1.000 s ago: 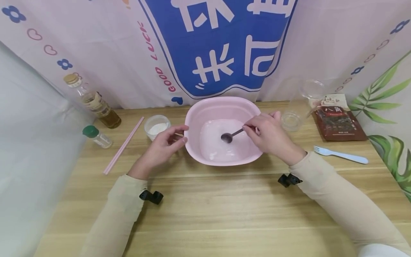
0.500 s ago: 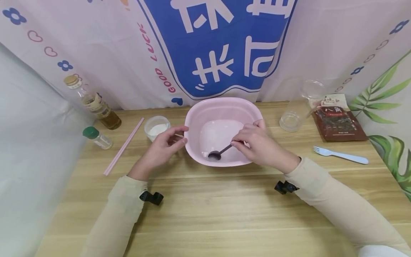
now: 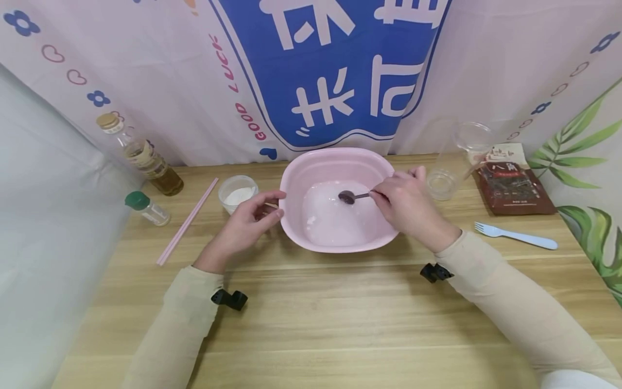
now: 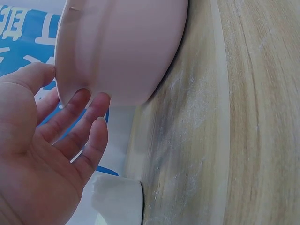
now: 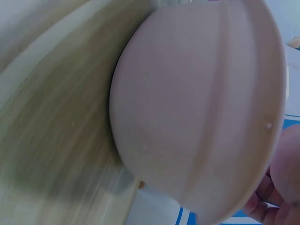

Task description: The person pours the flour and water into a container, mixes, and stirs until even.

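A pink basin (image 3: 335,246) stands on the table with a shallow, whitish, shiny liquid in its bottom. My left hand (image 3: 248,219) holds the basin's left rim, thumb on the edge and fingertips under it, as the left wrist view shows. Over the basin's right rim, my right hand (image 3: 405,202) pinches the handle of a dark brown spoon (image 3: 346,198). The spoon's bowl is over the middle of the basin, at or in the liquid. In the right wrist view the basin wall hides the spoon, and only part of the hand shows.
Left of the basin are a tub of white powder (image 3: 238,194), pink chopsticks (image 3: 188,221), a green-capped shaker (image 3: 148,208) and an oil bottle (image 3: 150,165). On the right stand a clear plastic cup (image 3: 443,181), a red-brown spice packet (image 3: 515,189) and a blue fork (image 3: 517,234).
My right hand has swept the spoon toward the basin's near left side, then back to the upper middle. The left hand has stayed on the rim.
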Available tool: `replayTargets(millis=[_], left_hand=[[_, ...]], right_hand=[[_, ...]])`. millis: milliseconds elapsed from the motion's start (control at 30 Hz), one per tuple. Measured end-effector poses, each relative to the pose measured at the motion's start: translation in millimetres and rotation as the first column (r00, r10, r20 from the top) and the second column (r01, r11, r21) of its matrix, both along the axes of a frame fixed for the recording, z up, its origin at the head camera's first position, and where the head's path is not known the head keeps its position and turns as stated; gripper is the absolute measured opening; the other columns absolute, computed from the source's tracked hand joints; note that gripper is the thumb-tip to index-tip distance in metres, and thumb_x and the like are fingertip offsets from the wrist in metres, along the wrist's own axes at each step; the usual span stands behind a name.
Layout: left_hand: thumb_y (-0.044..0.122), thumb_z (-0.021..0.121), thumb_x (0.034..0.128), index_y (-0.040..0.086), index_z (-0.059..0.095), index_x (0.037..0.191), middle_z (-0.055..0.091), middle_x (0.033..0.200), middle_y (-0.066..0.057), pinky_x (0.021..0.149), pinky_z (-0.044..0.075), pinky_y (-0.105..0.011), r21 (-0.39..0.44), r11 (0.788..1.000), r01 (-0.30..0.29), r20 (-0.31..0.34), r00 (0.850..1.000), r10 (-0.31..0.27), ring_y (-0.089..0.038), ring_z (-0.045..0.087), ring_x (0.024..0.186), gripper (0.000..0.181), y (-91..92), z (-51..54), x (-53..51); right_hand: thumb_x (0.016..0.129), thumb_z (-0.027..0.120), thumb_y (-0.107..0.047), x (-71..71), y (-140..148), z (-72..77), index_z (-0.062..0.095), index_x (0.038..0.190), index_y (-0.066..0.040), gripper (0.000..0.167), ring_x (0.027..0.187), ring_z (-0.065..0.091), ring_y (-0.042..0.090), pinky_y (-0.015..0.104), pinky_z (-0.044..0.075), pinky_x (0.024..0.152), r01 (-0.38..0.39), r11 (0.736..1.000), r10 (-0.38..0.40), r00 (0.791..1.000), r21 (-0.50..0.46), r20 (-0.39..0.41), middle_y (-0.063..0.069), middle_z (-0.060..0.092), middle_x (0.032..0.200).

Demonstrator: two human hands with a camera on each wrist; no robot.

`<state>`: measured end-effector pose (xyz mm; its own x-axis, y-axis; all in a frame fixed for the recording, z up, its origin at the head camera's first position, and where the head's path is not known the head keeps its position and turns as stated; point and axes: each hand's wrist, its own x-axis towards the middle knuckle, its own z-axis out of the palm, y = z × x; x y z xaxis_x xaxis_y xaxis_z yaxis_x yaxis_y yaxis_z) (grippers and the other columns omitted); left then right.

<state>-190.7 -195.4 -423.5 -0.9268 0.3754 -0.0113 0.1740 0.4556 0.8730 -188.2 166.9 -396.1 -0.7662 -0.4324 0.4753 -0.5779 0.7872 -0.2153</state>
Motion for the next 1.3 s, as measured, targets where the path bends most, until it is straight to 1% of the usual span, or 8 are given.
replayTargets(millis=[133,267,567,700,800,967,1100,1300], left_hand=[[0.016,0.066,0.1081,0.006,0.058,0.151,0.067,0.137,-0.020,0.091,0.057,-0.022,0.005,1.000,0.005,-0.003,1.000,-0.005,-0.033,0.070,0.117,0.045,0.2,0.0,0.0],[0.017,0.066,0.1081,0.006,0.057,0.151,0.067,0.137,-0.020,0.092,0.057,-0.022,0.004,1.000,0.003,-0.002,1.000,-0.003,-0.033,0.070,0.117,0.045,-0.3,-0.2,-0.2],[0.018,0.066,0.1081,0.007,0.057,0.151,0.067,0.138,-0.018,0.091,0.057,-0.023,-0.004,1.000,-0.002,0.004,1.000,0.002,-0.032,0.069,0.118,0.045,-0.9,2.3,-0.1],[0.018,0.066,0.1081,0.007,0.057,0.151,0.066,0.139,-0.019,0.091,0.057,-0.023,0.001,1.000,-0.001,0.006,1.000,0.001,-0.033,0.069,0.119,0.046,-0.8,2.2,0.5],[0.017,0.066,0.1081,0.006,0.057,0.151,0.066,0.139,-0.020,0.091,0.057,-0.023,0.006,1.000,0.002,0.005,1.000,-0.002,-0.033,0.070,0.118,0.045,-0.1,1.3,0.4],[0.017,0.066,0.1082,0.007,0.057,0.151,0.067,0.138,-0.019,0.092,0.057,-0.023,0.012,1.000,0.003,0.002,1.000,-0.003,-0.033,0.070,0.118,0.045,0.0,-0.2,-0.2],[0.017,0.066,0.1084,0.006,0.057,0.151,0.067,0.138,-0.019,0.092,0.057,-0.023,0.014,1.000,0.007,-0.007,1.000,-0.007,-0.034,0.070,0.118,0.045,-0.2,-0.9,-0.5],[0.018,0.066,0.1084,0.007,0.058,0.150,0.067,0.137,-0.019,0.092,0.057,-0.023,0.014,1.000,0.003,-0.013,1.000,-0.003,-0.032,0.071,0.118,0.044,-0.8,-1.1,0.9]], right_hand=[[0.096,0.079,-0.010,-2.0,5.7,-0.2,0.082,0.095,-0.003,0.008,0.086,0.066,0.035,0.056,0.032,0.092,0.023,1.000,-0.023,1.000,0.004,0.002,0.012,0.082,0.090],[0.097,0.078,-0.009,-0.3,8.2,0.4,0.082,0.095,-0.003,0.007,0.086,0.065,0.035,0.056,0.032,0.092,0.007,1.000,-0.007,1.000,0.005,0.019,0.012,0.082,0.091],[0.097,0.077,-0.008,16.6,0.3,3.7,0.081,0.095,-0.006,0.005,0.087,0.063,0.028,0.054,0.030,0.090,-0.121,0.993,0.121,0.988,-0.001,0.094,0.006,0.079,0.088],[0.097,0.078,-0.008,20.9,-4.9,1.7,0.082,0.094,-0.009,0.005,0.086,0.060,0.023,0.052,0.029,0.091,-0.188,0.982,0.189,0.974,-0.021,0.127,0.002,0.079,0.087],[0.097,0.079,-0.010,20.8,-7.5,-0.1,0.082,0.093,-0.011,0.005,0.084,0.058,0.021,0.051,0.029,0.092,-0.205,0.978,0.208,0.970,-0.033,0.126,0.000,0.078,0.084],[0.096,0.080,-0.012,14.2,-10.6,1.2,0.083,0.093,-0.009,0.005,0.083,0.058,0.023,0.051,0.029,0.090,-0.169,0.986,0.169,0.982,-0.013,0.086,0.002,0.077,0.082],[0.095,0.083,-0.014,6.6,-10.8,2.0,0.083,0.092,-0.009,0.007,0.083,0.062,0.026,0.052,0.031,0.089,-0.097,0.995,0.095,0.993,0.020,0.072,0.003,0.079,0.083],[0.095,0.082,-0.015,-2.8,-4.5,0.2,0.083,0.091,-0.007,0.009,0.088,0.066,0.032,0.055,0.033,0.092,0.000,0.999,-0.002,0.999,0.052,0.041,0.007,0.082,0.086]])
